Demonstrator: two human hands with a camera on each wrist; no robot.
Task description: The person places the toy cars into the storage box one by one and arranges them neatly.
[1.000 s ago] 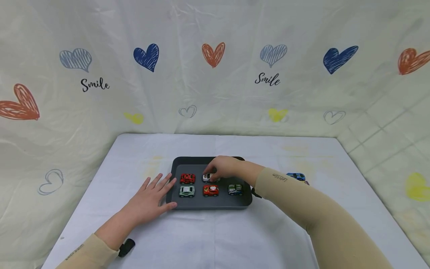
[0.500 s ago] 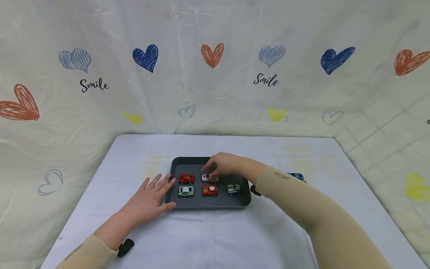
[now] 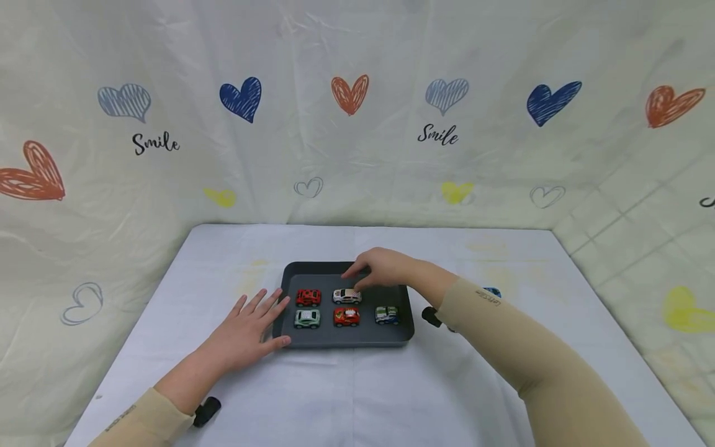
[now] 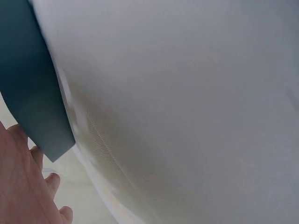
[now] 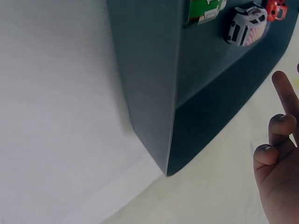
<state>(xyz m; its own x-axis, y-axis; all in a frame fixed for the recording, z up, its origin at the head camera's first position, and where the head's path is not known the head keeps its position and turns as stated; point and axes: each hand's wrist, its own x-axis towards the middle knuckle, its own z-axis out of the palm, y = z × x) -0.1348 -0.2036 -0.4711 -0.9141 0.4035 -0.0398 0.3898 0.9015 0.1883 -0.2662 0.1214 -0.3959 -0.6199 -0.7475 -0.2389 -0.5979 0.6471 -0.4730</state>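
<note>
In the head view, my left hand (image 3: 240, 338) lies with spread fingers at the left side of a dark grey tray (image 3: 346, 339), fingertips and thumb at its rim. Over the tray's back right hangs my right hand (image 3: 385, 268), holding nothing, thumb and index finger apart. Its thumb is close to a white toy car (image 3: 343, 297); whether they touch I cannot tell. The right wrist view shows this white car standing on the tray floor. Left of it is a red toy car with black spots (image 3: 308, 297). The front row has mint (image 3: 307, 318), red (image 3: 346, 316) and green patterned (image 3: 386, 315) toy cars.
A blue toy car (image 3: 493, 291) stands on the white-covered table (image 3: 335, 397) to the right, mostly hidden behind the right sleeve (image 3: 503, 335). A sliver of something shows under that sleeve. Behind the table hangs a curtain with printed hearts (image 3: 350, 205).
My right hand has let go of the white car and risen slightly back and right. The white car stays in the back row's middle. My left hand holds its place at the tray.
</note>
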